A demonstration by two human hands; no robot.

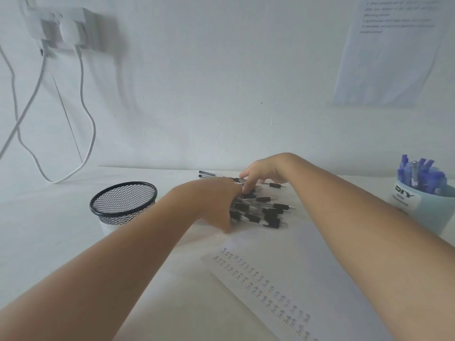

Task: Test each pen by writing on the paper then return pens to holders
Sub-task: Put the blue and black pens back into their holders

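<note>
Two hands: both on the pens [269,211], which lie heaped on the table [61,230].
Left hand [214,200]: curled round the heap's left end, thumb at the near side, gripping it.
Right hand [261,172]: fingers bent down onto the far side; cannot tell whether they pinch a pen.
Paper [283,274]: just nearer than the heap, rows of writing on it.
Mesh holder [123,201]: upright, left of the heap.
Blue cup [423,212]: far right, holding blue pens [418,173].

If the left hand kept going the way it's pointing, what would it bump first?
Most likely the pile of black pens: the left hand points straight into it and seems to be touching its near edge.
</note>
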